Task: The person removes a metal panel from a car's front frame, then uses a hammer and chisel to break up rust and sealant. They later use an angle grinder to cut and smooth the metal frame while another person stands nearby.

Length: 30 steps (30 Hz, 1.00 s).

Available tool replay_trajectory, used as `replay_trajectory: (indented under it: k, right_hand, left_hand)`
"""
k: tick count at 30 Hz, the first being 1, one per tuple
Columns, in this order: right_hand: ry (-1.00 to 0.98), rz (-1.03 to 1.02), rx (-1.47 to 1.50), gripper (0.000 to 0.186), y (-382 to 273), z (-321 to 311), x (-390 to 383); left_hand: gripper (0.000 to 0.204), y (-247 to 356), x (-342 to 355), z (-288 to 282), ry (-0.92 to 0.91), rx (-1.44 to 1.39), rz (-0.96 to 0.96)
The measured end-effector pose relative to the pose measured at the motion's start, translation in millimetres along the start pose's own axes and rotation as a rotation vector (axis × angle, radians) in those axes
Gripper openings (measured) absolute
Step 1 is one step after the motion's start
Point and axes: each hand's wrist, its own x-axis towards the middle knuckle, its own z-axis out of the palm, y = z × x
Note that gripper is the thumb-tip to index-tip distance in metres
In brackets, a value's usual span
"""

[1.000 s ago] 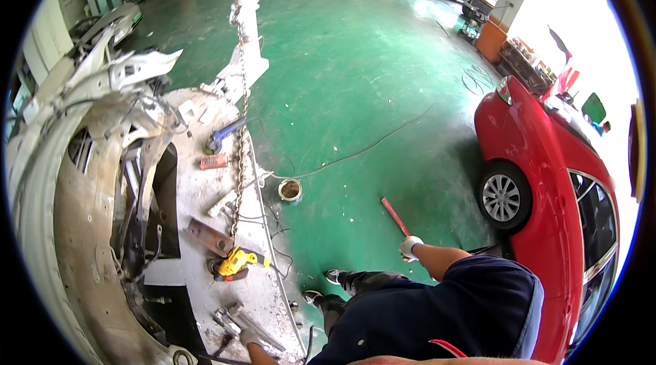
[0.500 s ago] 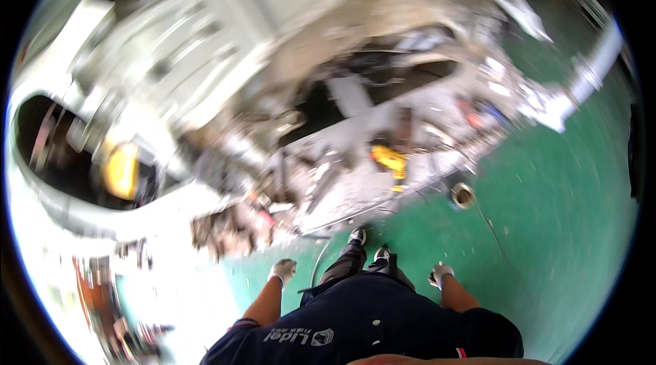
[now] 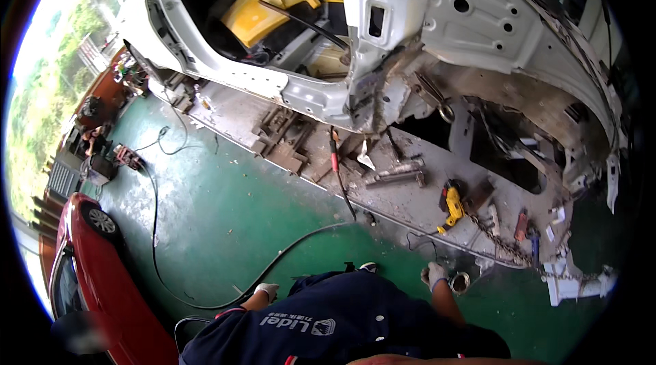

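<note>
My left hand point(image 3: 266, 290), in a pale work glove, hangs low beside my dark shirt. It is above the green floor and near a black cable point(image 3: 273, 260); its fingers are too small and partly hidden to read. My right hand point(image 3: 434, 274), gloved too, is at my other side with its fingers curled in and nothing visible in them. Just right of it, apart from it, a round metal can or ring point(image 3: 460, 283) is on the floor. Ahead, a stripped grey car body point(image 3: 471, 17) stands over a dusty metal platform point(image 3: 410, 191).
On the platform are a yellow power tool point(image 3: 452, 209), a rusty chain point(image 3: 502, 245), a red-handled tool point(image 3: 334, 153) and steel clamp blocks point(image 3: 280, 139). A yellow cover point(image 3: 266, 10) sits inside the body. A red car point(image 3: 102, 283) stands at left. The cable crosses the green floor.
My view has swung left, so the car body and platform appear farther right and the red car shows. My left hand is now lower in the picture. Blur has cleared.
</note>
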Motion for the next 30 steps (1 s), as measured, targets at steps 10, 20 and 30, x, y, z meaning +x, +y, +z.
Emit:
replay_trajectory:
  k: [10,20,30]
  right_hand:
    - [0.154,0.109,-0.403,0.011,66.2,23.4,-107.7]
    - [0.493,-0.297,-1.056,0.041,-25.6,18.8,-86.2]
    - [0.206,-1.308,-0.876,0.057,-434.0,194.3,-52.3]
  left_hand:
    - [0.025,-3.5,13.9,22.1,0.088,-0.994,0.026]
    - [0.019,-52.6,11.1,37.6,0.113,-1.156,-0.284]
    - [0.03,29.9,-14.3,92.6,0.295,-1.376,-0.268]
